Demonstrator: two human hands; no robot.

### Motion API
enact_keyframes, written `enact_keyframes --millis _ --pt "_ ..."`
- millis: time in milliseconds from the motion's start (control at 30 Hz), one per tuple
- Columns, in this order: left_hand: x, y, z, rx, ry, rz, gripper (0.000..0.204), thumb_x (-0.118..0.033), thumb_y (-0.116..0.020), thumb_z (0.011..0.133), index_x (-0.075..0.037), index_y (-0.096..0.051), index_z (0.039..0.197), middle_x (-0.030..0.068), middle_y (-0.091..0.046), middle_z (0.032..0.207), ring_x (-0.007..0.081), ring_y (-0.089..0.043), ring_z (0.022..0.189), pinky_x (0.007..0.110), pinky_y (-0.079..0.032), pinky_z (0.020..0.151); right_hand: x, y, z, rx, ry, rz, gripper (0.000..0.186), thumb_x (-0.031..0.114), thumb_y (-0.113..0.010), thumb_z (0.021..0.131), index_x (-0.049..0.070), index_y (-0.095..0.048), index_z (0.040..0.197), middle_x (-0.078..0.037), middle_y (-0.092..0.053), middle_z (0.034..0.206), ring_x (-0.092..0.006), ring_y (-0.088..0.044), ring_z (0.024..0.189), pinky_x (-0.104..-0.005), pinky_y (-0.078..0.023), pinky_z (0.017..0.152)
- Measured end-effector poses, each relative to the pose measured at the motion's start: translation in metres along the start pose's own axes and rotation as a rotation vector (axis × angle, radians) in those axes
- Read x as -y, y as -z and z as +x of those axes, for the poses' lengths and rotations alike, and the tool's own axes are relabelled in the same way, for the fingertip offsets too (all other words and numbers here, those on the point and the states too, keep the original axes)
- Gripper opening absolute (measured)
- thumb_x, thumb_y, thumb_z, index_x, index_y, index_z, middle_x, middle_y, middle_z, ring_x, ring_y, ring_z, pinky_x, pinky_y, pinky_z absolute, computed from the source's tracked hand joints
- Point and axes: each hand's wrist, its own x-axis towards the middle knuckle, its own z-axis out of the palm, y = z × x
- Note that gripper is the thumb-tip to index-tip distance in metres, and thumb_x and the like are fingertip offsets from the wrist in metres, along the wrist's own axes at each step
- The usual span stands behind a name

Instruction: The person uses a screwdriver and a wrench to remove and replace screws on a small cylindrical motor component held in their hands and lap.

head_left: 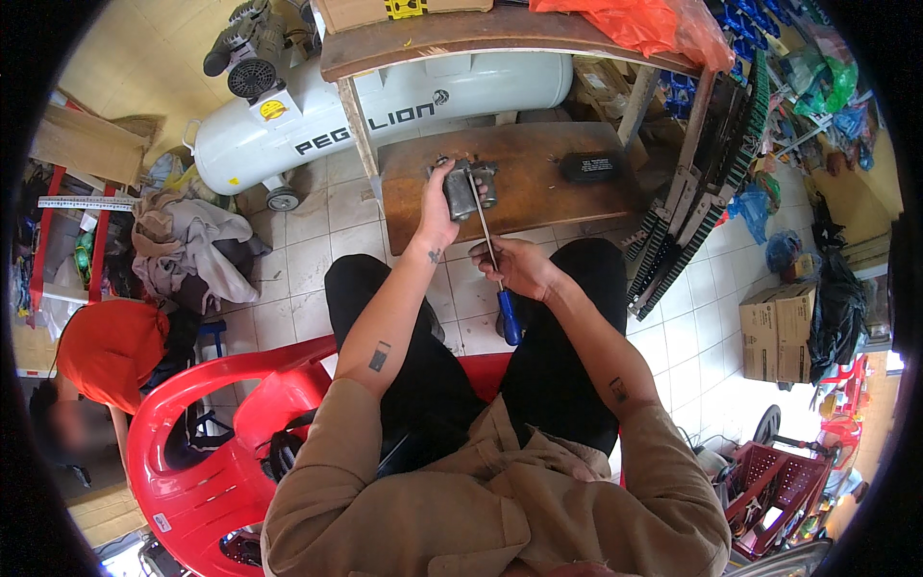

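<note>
Left hand (439, 213) has its fingers wrapped round a grey metal part (462, 199), held over the left half of the bench (538, 207), near its front edge. Right hand (520, 267) has its fingers closed on a screwdriver (509, 319) by the shaft, just above the blue handle. The screwdriver's long axis runs away from the person and a bit left, tip up at the part, handle back between the knees; can't tell if the tip touches. Black case (591, 167) sits by the bench's back right corner, white print too small to read. Tank (394, 96) behind has big dark lettering, an emblem and a round yellow sticker
</note>
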Motion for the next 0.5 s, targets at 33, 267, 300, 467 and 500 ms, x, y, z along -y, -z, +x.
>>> enact_keyframes --millis 33,267,300,467,500 --pt "-0.0007 0.0005 -0.0001 0.006 0.000 -0.004 0.038 -0.042 -0.057 0.088 -0.006 -0.060 0.100 0.0129 -0.066 0.084 0.0280 -0.067 0.078 0.037 -0.054 0.076 -0.0013 -0.0012 -0.0007 -0.006 0.025 -0.013 0.041 0.037 -0.045 0.101 -0.002 -0.059 0.105 -0.011 -0.061 0.089 -0.0162 -0.053 0.073 -0.0279 -0.044 0.067" --pt "-0.0016 0.0007 -0.0033 0.016 -0.018 -0.001 0.033 -0.035 -0.061 0.087 -0.005 -0.058 0.101 0.0126 -0.065 0.084 0.0281 -0.067 0.080 0.037 -0.055 0.077 -0.0016 0.0024 0.0009 -0.143 0.092 -0.185 0.032 0.024 -0.065 0.093 -0.003 -0.060 0.110 -0.013 -0.066 0.097 -0.0201 -0.064 0.085 -0.0301 -0.050 0.072" --pt "-0.0010 0.0010 -0.0037 0.015 -0.024 0.000 0.032 -0.032 -0.061 0.087 -0.004 -0.058 0.102 0.0125 -0.065 0.083 0.0280 -0.068 0.081 0.038 -0.055 0.078 -0.0021 0.0022 0.0013 -0.159 0.107 -0.202 0.031 0.022 -0.067 0.091 -0.003 -0.061 0.109 -0.013 -0.067 0.095 -0.0201 -0.065 0.085 -0.0305 -0.051 0.072" --pt "0.0046 0.0008 -0.0055 0.096 -0.048 0.085 0.027 -0.015 -0.064 0.087 -0.001 -0.056 0.108 0.0121 -0.064 0.093 0.0288 -0.068 0.089 0.039 -0.056 0.079 -0.0062 0.0053 0.0037 -0.238 0.213 -0.286 0.023 0.012 -0.075 0.084 -0.002 -0.065 0.098 -0.011 -0.068 0.088 -0.0190 -0.067 0.077 -0.0315 -0.054 0.066" --pt "0.0056 0.0009 -0.0057 0.108 -0.054 0.094 0.028 -0.012 -0.065 0.086 0.000 -0.055 0.109 0.0120 -0.064 0.095 0.0289 -0.068 0.091 0.039 -0.057 0.079 -0.0073 0.0059 0.0046 -0.255 0.234 -0.307 0.022 0.011 -0.076 0.083 -0.002 -0.065 0.097 -0.011 -0.068 0.087 -0.0191 -0.067 0.076 -0.0315 -0.054 0.065"
